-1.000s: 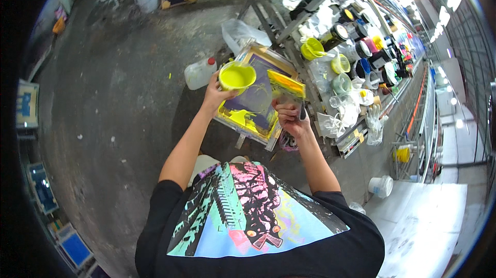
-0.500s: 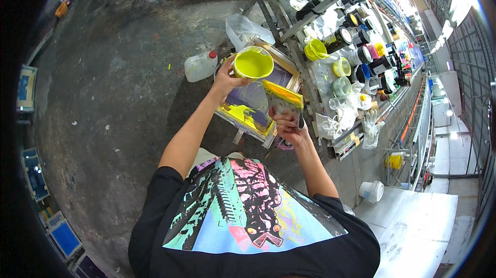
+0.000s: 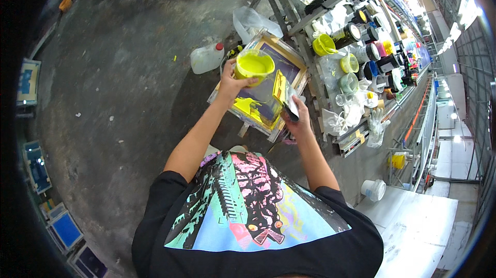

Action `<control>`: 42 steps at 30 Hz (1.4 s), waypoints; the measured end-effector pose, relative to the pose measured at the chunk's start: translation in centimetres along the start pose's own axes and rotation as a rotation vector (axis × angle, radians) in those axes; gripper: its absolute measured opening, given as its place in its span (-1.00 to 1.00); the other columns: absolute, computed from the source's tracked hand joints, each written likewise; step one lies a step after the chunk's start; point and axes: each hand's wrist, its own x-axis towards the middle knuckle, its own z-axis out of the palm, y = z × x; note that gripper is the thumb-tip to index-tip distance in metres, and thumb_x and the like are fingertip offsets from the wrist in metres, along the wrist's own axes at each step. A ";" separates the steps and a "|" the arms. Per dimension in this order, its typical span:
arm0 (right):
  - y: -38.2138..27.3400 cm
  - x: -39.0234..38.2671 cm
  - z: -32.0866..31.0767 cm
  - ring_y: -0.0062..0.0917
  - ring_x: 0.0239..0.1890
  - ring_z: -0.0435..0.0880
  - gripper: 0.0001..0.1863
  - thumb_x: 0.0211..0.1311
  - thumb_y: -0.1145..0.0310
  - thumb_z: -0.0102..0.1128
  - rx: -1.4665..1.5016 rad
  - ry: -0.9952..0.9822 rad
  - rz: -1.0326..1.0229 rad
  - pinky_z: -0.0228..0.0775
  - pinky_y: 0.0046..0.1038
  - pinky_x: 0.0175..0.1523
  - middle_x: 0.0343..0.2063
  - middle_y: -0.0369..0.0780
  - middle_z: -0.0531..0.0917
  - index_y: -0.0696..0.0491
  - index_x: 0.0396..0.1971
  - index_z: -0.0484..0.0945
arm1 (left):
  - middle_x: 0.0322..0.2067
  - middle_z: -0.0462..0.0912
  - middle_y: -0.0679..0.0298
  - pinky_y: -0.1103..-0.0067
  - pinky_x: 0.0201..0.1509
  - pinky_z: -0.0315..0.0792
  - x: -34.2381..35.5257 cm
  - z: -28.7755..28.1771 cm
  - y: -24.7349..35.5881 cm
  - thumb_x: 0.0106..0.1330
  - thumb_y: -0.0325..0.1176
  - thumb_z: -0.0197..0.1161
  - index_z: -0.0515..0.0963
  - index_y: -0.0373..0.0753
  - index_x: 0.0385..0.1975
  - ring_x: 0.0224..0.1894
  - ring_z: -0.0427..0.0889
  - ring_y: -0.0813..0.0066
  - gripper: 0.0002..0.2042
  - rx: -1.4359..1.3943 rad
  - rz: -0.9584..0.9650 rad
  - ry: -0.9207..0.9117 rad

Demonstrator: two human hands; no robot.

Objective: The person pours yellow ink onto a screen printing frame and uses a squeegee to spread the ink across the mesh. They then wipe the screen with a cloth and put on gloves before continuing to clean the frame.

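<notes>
Jug of translucent white plastic with a red cap (image 3: 207, 60) sits on the dark, scuffed floor (image 3: 129, 87). Just right of it, the left hand (image 3: 235, 79) is curled around the near-left wall of a round plastic cup (image 3: 262, 77) filled with bright yellow paint (image 3: 254, 63), held above a rectangular framed screen with purple mesh (image 3: 284, 62). The cup probably carries most of its weight in the liquid; its wall looks thin enough to flex and may be slick with paint, so a level, wide wrap below the rim seems safest. Farther right, the right hand (image 3: 300, 121) is closed on the lower end of a flat, paint-coated blade (image 3: 280, 89). It seems light and stiff, its wet yellow edge best left untouched. A lime-yellow plastic bowl (image 3: 319, 50) stands among dark jars (image 3: 345, 36) beyond. The cup's base and several left fingers are hidden; the right fingertips are hard to make out, and the cup covers part of the mesh. The farthest jars blur together.
</notes>
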 end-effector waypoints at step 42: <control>11.0 17.9 4.5 -0.43 0.06 0.66 -0.58 0.08 0.49 0.24 -2.061 -0.637 -0.857 0.34 -0.24 0.18 -0.09 -0.33 0.76 -0.19 -0.03 0.70 | 0.16 0.49 0.16 0.30 0.03 0.70 -5.8 -12.9 10.0 0.23 -0.56 0.47 0.27 -0.03 0.29 0.15 0.60 0.21 -0.33 0.018 0.104 0.340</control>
